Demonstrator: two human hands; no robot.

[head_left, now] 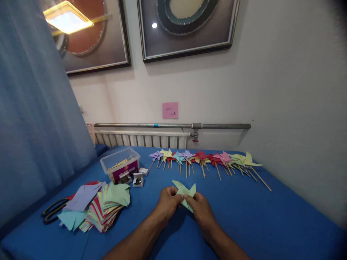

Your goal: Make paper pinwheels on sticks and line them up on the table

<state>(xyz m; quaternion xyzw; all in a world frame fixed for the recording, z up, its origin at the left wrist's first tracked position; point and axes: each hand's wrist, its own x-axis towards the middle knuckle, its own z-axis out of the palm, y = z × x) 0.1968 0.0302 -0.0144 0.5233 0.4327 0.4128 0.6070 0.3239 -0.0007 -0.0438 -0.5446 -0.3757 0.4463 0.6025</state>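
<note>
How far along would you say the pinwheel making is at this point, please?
Done: a row of finished paper pinwheels on sticks lies along the far side of the blue table. In hand: the left hand and right hand pinch a light green paper sheet, partly folded. Left: a sizeable stack of coloured paper squares remains unfolded.

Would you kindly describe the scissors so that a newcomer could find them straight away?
Start at the blue table and go to its near left corner, by the blue curtain. There the stack of coloured paper squares spreads out, and the scissors lie at its left edge, partly under a lilac sheet. Their dark looped handles are the only dark, non-paper thing there.
</note>
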